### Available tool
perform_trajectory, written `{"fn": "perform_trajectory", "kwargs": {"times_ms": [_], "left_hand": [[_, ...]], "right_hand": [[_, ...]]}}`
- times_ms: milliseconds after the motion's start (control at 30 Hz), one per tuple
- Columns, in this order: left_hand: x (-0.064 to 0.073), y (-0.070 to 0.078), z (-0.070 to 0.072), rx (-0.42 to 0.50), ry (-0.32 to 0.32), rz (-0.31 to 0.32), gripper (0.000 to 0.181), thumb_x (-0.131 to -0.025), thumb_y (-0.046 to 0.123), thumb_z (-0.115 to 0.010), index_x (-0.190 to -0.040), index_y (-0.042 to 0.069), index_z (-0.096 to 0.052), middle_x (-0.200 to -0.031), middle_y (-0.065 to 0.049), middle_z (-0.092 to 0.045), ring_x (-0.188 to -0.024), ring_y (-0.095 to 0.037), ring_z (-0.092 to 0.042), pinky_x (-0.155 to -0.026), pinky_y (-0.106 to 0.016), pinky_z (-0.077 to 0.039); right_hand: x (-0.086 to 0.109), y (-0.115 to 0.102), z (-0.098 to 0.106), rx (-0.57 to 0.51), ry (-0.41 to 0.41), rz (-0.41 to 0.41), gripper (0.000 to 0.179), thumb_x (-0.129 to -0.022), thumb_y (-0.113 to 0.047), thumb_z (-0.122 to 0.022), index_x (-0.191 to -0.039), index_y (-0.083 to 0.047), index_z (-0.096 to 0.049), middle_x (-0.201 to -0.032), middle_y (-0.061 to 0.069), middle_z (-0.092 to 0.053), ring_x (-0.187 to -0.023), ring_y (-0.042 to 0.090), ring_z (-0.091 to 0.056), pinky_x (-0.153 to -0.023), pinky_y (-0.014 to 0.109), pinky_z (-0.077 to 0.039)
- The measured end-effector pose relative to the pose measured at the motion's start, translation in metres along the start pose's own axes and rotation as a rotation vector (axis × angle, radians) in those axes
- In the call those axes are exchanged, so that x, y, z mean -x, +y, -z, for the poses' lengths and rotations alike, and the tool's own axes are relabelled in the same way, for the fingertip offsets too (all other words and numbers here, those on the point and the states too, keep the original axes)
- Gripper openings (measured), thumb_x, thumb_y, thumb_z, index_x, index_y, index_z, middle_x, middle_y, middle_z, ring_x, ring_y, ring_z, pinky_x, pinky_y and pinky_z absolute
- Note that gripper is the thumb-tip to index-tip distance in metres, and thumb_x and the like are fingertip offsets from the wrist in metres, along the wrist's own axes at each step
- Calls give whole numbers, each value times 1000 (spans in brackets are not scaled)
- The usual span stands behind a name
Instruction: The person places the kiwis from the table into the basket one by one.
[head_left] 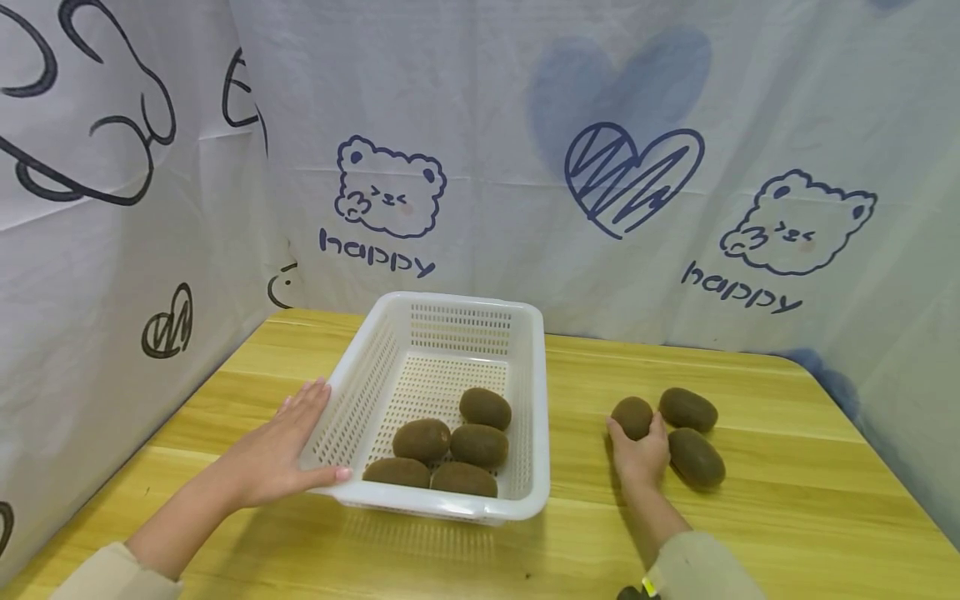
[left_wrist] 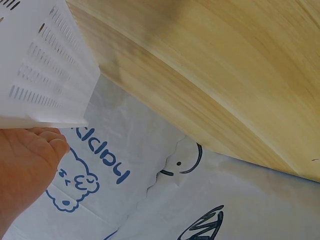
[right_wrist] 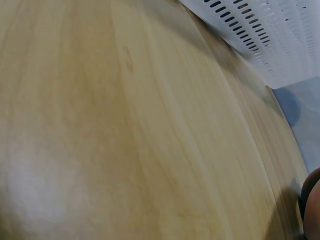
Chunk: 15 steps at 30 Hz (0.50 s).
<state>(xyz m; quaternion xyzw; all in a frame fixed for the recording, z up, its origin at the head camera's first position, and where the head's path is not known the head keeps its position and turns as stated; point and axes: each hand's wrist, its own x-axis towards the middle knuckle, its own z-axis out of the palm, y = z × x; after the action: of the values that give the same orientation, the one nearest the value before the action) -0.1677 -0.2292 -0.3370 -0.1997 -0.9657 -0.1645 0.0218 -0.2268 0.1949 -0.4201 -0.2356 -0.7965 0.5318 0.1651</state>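
Note:
My right hand (head_left: 642,454) pinches a brown kiwi (head_left: 632,416) between thumb and fingers, at the table surface right of the basket. Two more kiwis, one farther back (head_left: 688,409) and one nearer (head_left: 697,458), lie just right of that hand. A white perforated plastic basket (head_left: 534,400) stands mid-table with several kiwis (head_left: 480,447) gathered in its near half. On the basket's near left corner rests my left hand (head_left: 273,454), its fingers extended along the left rim and its thumb over the front rim. The right wrist view catches only a sliver of the right hand (right_wrist: 313,215).
The wooden table (head_left: 585,533) meets a white cloth (head_left: 495,225) printed with bears and hearts at the back and on the left. A small dark object (head_left: 632,593) shows at the bottom edge, beside the right sleeve (head_left: 701,571).

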Motion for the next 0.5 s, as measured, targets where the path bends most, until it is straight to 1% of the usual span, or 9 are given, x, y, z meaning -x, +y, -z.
{"fn": "perform_trajectory", "kwargs": {"times_ms": [133, 333, 500], "left_hand": [[0, 1, 1, 7, -4, 9, 107, -77, 60, -61, -146, -5, -12, -154, -23, -10, -141, -43, -12, -112, -57, -19], [0, 1, 1, 9, 0, 6, 107, -77, 60, -60, -146, -5, -13, -153, -24, -11, -141, -43, -12, -112, -58, -19], [0, 1, 1, 13, -8, 9, 106, -77, 60, -60, -147, -5, -11, -153, -24, -10, -141, -42, -11, -112, -58, -18]], "right_hand": [[-1, -1, 0, 2, -4, 1, 81, -85, -19, -62, -145, 7, -14, -150, 28, -18, -139, 43, -17, -117, 47, -16], [-1, -1, 0, -3, -40, -21, 80, -86, -14, -60, -146, 5, -11, -152, 25, -15, -139, 43, -15, -117, 49, -17], [-2, -1, 0, 12, -41, -20, 80, -84, -12, -62, -145, 6, -13, -151, 27, -16, -138, 45, -16, -116, 50, -18]]}}
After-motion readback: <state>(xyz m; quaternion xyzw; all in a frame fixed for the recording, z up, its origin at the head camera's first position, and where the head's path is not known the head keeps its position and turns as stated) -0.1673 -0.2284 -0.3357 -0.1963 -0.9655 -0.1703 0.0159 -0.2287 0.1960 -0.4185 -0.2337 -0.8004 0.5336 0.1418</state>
